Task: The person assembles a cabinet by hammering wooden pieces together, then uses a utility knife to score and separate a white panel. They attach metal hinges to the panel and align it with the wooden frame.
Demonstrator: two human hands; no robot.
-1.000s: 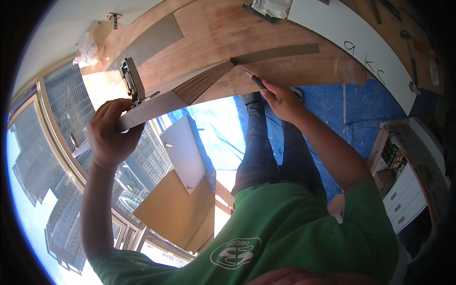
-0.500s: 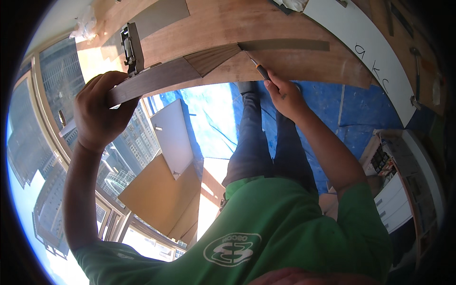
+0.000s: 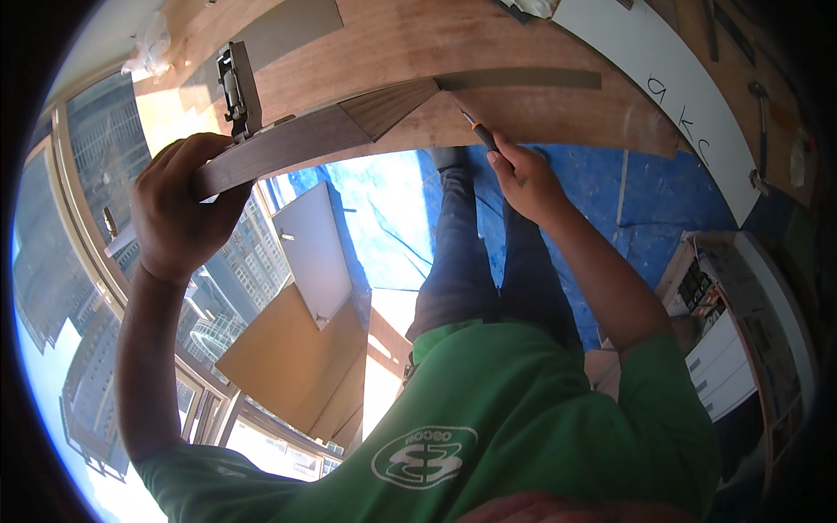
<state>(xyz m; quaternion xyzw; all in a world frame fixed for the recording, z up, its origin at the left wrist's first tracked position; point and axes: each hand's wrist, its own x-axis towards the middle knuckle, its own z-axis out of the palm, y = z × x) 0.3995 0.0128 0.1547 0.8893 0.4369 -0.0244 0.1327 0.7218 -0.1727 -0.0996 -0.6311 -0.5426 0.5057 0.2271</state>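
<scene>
Head view showed us little change over the last half second: the left hand (image 3: pixel 179 200) and the right hand (image 3: pixel 525 181) had shifted only slightly in the picture, along with the whole scene. Against a second earlier, though, the lighter upper face of the grey-brown board (image 3: pixel 283 150) had turned mostly out of sight and its long edge faced us more squarely, so we judged that the board had been tilted and was now being held steady. It lay raised at the left over the wooden worktop (image 3: pixel 392 48), its near end clasped between the left thumb and fingers, with a metal hinge (image 3: pixel 234 91) standing up just beside them. Our right hand was wrapped around the dark and orange handle of a slim tool (image 3: pixel 485 137), its point aimed near the tapering far end of the board. We could not tell whether that point touched anything, nor whether the tool was a screwdriver or a blade. Equally unclear was the dark band (image 3: pixel 532 79) running right from the taper: perhaps a loose strip, perhaps part of the board. The left palm and the board's underside were hidden, and the white panel (image 3: pixel 610 52) was cut off at the top.
</scene>
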